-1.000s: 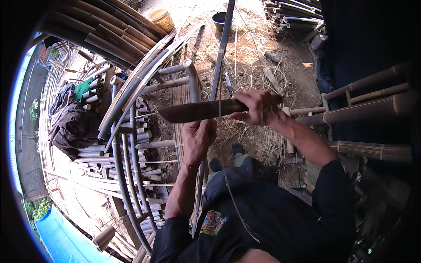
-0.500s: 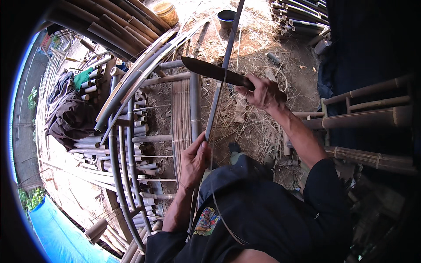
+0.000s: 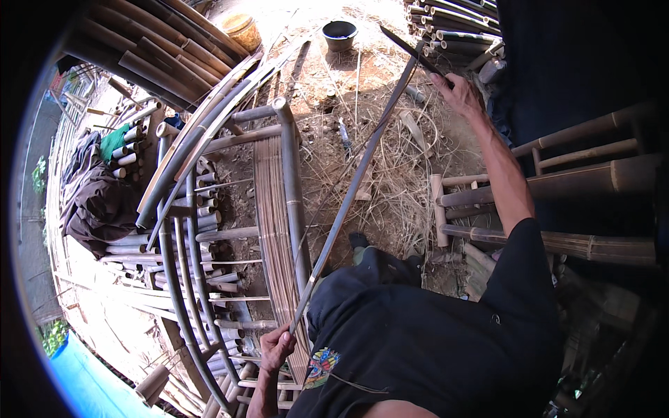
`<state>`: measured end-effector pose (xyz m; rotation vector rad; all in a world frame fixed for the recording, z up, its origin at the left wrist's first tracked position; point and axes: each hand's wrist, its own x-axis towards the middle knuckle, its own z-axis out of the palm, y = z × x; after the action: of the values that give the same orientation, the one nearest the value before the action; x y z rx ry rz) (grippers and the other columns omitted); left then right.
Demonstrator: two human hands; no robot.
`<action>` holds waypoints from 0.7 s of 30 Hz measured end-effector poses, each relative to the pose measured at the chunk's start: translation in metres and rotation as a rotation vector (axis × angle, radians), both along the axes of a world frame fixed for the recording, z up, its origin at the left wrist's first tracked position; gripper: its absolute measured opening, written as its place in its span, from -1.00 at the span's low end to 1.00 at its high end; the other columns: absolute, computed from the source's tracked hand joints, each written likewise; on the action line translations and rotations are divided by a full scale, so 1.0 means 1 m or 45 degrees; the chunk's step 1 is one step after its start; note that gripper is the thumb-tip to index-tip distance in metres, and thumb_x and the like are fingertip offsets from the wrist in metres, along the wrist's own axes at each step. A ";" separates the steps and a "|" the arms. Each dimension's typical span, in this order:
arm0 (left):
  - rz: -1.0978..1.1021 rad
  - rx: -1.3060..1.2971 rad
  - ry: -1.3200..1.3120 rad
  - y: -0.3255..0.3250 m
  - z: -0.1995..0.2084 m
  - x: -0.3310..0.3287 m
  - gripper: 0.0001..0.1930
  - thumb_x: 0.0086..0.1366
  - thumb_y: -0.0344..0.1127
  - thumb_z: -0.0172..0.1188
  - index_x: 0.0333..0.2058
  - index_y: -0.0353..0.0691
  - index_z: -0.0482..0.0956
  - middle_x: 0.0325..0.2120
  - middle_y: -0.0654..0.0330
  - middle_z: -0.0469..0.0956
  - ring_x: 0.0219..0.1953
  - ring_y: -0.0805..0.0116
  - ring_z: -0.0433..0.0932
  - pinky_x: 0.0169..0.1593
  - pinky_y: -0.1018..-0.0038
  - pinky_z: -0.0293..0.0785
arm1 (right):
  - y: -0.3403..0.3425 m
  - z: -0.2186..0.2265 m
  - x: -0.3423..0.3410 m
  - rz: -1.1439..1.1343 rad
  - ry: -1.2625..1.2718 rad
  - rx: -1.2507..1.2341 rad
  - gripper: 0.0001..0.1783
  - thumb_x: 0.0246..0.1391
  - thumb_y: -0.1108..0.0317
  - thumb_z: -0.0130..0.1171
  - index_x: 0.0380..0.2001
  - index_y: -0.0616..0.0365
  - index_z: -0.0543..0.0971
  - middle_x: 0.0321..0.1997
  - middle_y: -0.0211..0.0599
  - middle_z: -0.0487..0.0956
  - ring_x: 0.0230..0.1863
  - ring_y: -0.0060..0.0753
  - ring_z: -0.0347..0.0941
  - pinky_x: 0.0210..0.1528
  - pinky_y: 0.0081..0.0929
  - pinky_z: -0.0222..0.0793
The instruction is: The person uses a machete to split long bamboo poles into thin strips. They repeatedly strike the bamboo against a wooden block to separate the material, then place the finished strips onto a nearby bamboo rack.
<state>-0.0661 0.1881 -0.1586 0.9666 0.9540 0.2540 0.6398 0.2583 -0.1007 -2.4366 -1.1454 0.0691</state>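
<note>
My left hand pinches the lower end of a long, narrow bamboo strip, low beside my body. The strip slants away up and to the right, and its far end meets the machete. My right hand, at the end of an outstretched arm, is closed round the machete's handle. The dark blade points up and left and crosses the strip near its tip. Alongside the strip runs a thin, dark sliver, partly crossing it.
A bamboo frame with a slatted seat stands left of my legs, with long split bamboo pieces leaning over it. Another bamboo frame is at the right. Shavings litter the ground near a black bucket and stacked poles.
My right hand with the machete has moved far up and right, towards the strip's far end. My left hand has drawn down and left, holding the strip's lower end.
</note>
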 end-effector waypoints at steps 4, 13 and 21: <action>-0.055 -0.108 0.027 0.010 0.006 0.006 -0.53 0.34 -0.13 0.15 0.05 -0.43 0.47 -0.64 0.38 0.36 -0.66 0.66 0.22 -0.60 0.66 0.10 | -0.004 0.009 0.028 -0.082 0.053 -0.122 -0.08 -0.01 -0.57 -0.21 -0.50 0.20 0.58 -0.61 -0.14 0.50 -0.46 -0.16 0.48 -0.36 -0.20 0.34; -0.214 0.088 0.144 0.034 0.002 0.022 -0.62 0.36 -0.19 0.12 -0.01 -0.39 0.53 -0.65 0.46 0.33 -0.64 0.69 0.20 -0.58 0.66 0.09 | -0.051 -0.039 0.039 -0.065 -0.208 0.073 -0.10 0.03 -0.56 -0.24 -0.54 0.20 0.50 -0.67 -0.20 0.50 -0.55 -0.24 0.55 -0.50 -0.23 0.37; -0.502 0.448 0.292 0.064 -0.003 0.095 -0.64 0.42 -0.18 -0.01 -0.04 -0.38 0.51 -0.64 0.31 0.45 -0.56 0.60 0.41 -0.50 0.60 0.33 | -0.066 -0.001 -0.015 -0.397 0.147 0.066 -0.14 0.04 -0.54 -0.21 -0.50 0.15 0.53 -0.73 -0.37 0.40 -0.73 -0.47 0.35 -0.59 -0.47 0.31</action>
<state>0.0285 0.2523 -0.1611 1.5087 0.9189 -0.0263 0.6250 0.1923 -0.1021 -2.4977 -0.7004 0.0814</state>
